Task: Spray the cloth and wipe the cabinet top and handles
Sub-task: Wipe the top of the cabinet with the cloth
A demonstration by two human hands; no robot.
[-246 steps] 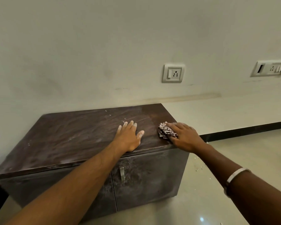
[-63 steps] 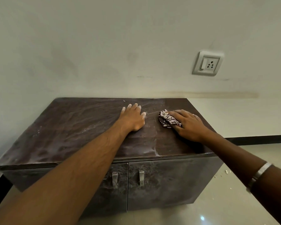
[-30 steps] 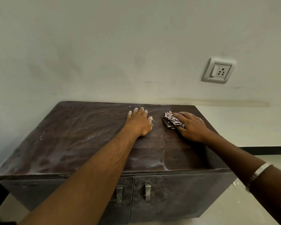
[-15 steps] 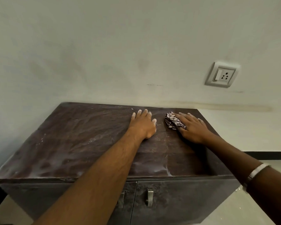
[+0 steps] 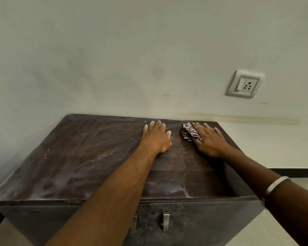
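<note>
A low dark brown cabinet (image 5: 89, 157) stands against the wall, its top streaked with pale dust. My right hand (image 5: 209, 141) presses a crumpled patterned cloth (image 5: 188, 132) flat onto the top near the back right corner, fingers straight over it. My left hand (image 5: 156, 137) rests flat on the top just left of the cloth, fingers straight. Two metal handles sit on the door fronts below: the right one (image 5: 165, 221) is plain to see, the left one (image 5: 134, 223) is partly hidden by my left forearm. No spray bottle is in view.
A pale wall rises right behind the cabinet, with a white socket plate (image 5: 244, 84) up on the right. Light floor tiles (image 5: 256, 233) and a dark skirting strip (image 5: 295, 172) lie to the right of the cabinet.
Both hands and the cloth have moved from the front right part of the top toward its back edge. The view has closed in on the cabinet.
</note>
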